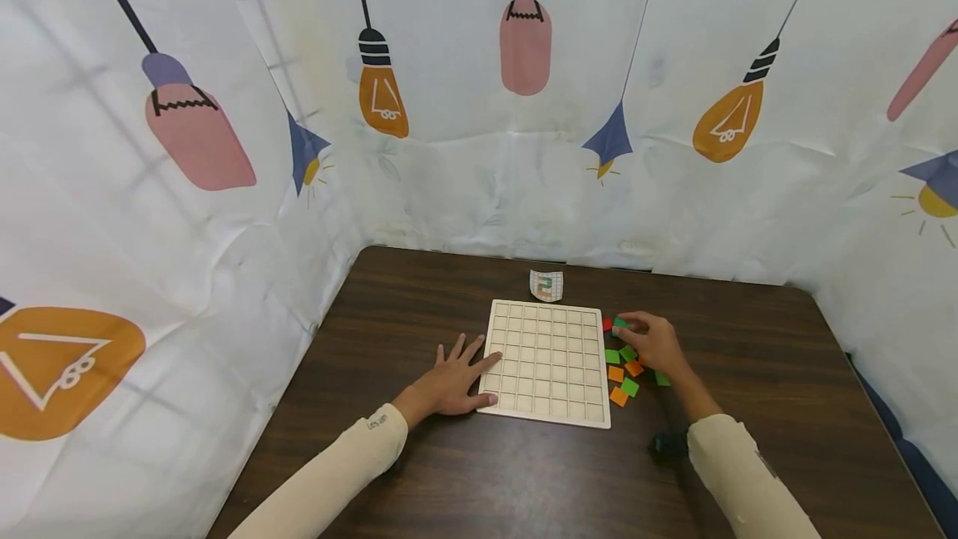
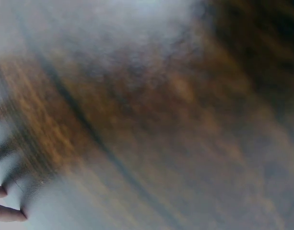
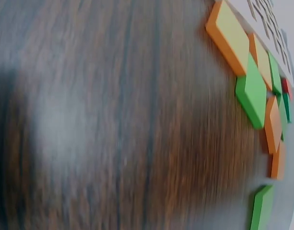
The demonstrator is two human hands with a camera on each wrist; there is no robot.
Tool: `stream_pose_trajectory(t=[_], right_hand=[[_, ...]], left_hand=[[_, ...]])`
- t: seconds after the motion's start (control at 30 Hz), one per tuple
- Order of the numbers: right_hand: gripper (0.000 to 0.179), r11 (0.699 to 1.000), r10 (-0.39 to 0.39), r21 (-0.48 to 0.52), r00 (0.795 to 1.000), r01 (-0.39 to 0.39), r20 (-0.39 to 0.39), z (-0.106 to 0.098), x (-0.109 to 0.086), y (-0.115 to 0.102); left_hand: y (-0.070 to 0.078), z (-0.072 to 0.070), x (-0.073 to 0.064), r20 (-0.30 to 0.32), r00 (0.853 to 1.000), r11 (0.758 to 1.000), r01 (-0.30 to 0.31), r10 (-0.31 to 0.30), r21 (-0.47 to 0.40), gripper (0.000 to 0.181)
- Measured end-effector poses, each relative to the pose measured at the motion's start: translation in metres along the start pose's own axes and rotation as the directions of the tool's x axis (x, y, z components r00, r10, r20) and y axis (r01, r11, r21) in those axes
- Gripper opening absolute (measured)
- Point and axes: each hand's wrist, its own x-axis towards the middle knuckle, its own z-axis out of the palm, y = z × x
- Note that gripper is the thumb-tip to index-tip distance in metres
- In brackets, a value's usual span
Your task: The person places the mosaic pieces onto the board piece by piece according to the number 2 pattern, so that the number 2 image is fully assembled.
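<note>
A pale wooden grid board [image 1: 549, 363] with square cells lies on the dark table. My left hand [image 1: 451, 383] rests flat with fingers spread, its index finger and thumb over the board's left edge. Off the board's upper right side, the thumb and index finger of my right hand [image 1: 653, 341] pinch a dark green square tile [image 1: 619, 325]. A red tile [image 1: 607, 323] lies just left of it. Below are several loose tiles, among them a light green tile [image 3: 252, 93] and an orange tile [image 3: 228, 38]. The right wrist view does not show my right hand.
Behind the board stands a small curled card [image 1: 546, 286] with a coloured grid pattern. A dark object [image 1: 669, 445] sits beside the right sleeve. White fabric walls with printed lamps [image 1: 525, 48] enclose the table's back and left side.
</note>
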Motion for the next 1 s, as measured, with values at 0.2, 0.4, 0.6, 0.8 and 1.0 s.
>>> stream_pose_trajectory(t=[0.2, 0.4, 0.6, 0.8, 1.0], right_hand=[[0.035, 0.997, 0.025, 0.066, 0.999, -0.027, 0.04, 0.009, 0.003, -0.006], [0.034, 0.992, 0.014, 0.122, 0.996, -0.024, 0.086, 0.017, 0.007, -0.013], [0.032, 0.988, -0.002, 0.151, 0.992, -0.016, 0.124, 0.027, 0.011, -0.017], [0.032, 0.988, -0.012, 0.157, 0.99, -0.01, 0.14, 0.035, 0.015, -0.021], [0.034, 0.988, -0.001, 0.15, 0.988, -0.022, 0.152, 0.042, 0.019, -0.028]], left_hand=[[0.0, 0.001, 0.001, 0.006, 1.0, 1.0, 0.008, -0.008, 0.017, 0.077], [0.0, 0.001, 0.001, 0.01, 1.0, 1.0, 0.011, -0.011, 0.009, 0.077], [0.0, 0.001, 0.0, 0.004, 1.0, 1.0, 0.011, -0.011, 0.003, 0.077], [0.0, 0.0, -0.001, -0.004, 1.0, 1.0, 0.003, -0.003, 0.003, 0.077], [0.0, -0.001, -0.001, -0.014, 1.0, 1.0, -0.01, 0.01, -0.001, 0.077]])
